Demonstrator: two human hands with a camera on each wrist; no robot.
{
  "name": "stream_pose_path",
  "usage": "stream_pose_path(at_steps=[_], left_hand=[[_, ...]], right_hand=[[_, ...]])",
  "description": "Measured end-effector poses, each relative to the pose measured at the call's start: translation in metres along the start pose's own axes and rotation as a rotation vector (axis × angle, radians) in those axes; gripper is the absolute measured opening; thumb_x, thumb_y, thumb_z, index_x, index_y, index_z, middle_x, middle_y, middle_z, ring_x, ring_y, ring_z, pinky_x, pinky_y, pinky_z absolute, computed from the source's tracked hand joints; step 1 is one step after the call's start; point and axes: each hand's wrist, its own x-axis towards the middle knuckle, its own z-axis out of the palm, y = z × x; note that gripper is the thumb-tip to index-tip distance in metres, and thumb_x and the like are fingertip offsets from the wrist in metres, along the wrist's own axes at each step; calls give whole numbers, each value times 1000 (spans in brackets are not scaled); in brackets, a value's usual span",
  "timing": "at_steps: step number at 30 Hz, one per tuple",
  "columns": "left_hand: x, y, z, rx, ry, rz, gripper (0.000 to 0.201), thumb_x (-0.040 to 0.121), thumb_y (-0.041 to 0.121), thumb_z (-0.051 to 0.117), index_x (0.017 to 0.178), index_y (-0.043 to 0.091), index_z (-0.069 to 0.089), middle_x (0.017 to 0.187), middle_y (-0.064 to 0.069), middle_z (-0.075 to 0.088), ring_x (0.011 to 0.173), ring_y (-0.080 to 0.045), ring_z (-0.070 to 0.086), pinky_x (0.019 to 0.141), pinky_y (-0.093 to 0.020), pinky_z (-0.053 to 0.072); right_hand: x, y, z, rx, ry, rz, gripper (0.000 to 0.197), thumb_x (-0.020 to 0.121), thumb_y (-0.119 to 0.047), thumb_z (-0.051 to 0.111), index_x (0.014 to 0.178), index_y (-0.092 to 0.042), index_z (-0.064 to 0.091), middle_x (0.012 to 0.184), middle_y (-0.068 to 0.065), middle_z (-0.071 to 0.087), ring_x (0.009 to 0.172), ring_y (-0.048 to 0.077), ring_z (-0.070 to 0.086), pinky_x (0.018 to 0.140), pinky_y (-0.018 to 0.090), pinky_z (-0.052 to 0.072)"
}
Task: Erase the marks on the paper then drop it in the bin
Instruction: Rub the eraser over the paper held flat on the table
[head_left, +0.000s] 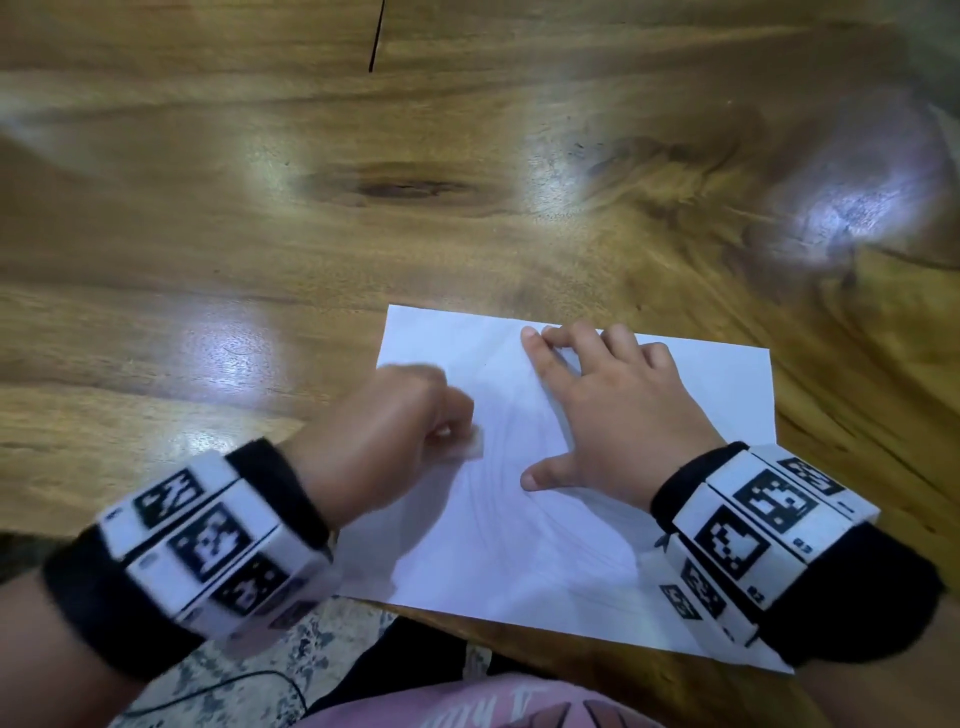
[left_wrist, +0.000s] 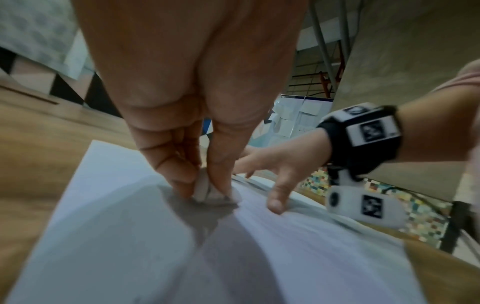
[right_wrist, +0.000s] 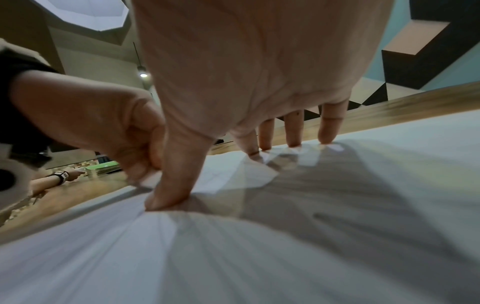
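A white sheet of paper (head_left: 524, 525) lies on the wooden table (head_left: 260, 234) near its front edge, with faint curved pencil lines across its middle. My left hand (head_left: 405, 415) pinches a small white eraser (head_left: 470, 448) between thumb and fingers and presses it on the paper's left part; the hand is blurred. In the left wrist view the eraser (left_wrist: 203, 190) touches the paper (left_wrist: 103, 236). My right hand (head_left: 613, 410) lies spread on the paper, its fingers (right_wrist: 327, 131) and thumb pressing the sheet (right_wrist: 337, 226) down. No bin is in view.
The table stretches wide and bare beyond the paper, with a dark crack (head_left: 376, 36) at the far edge. Another person's arm (right_wrist: 57, 179) with a wristband rests on the table far to the left, near a green stack (right_wrist: 103, 166).
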Motion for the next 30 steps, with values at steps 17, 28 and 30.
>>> stream_pose_path(at_steps=[17,28,30], left_hand=[[6,-2,-8,20,-96,-75,10,74,14,68,80,21,72,68,3,65,64,-12,53,54,-9,34],[-10,3,11,-35,-99,4,13,77,23,68,65,18,65,58,8,42,52,2,39,51,-8,30],[-10,3,7,-19,-159,-15,7,78,23,68,73,19,70,63,6,51,58,-9,51,51,-7,28]], right_hand=[[0,0,-1,8,-7,-5,117,66,-76,58,150,-25,-6,147,-7,9,124,20,18,99,36,22],[1,0,0,9,-1,-6,118,65,-76,58,150,-25,-5,146,-7,10,123,20,19,99,36,22],[0,0,0,10,0,-5,117,65,-75,59,150,-25,-6,147,-7,10,124,20,19,100,36,22]])
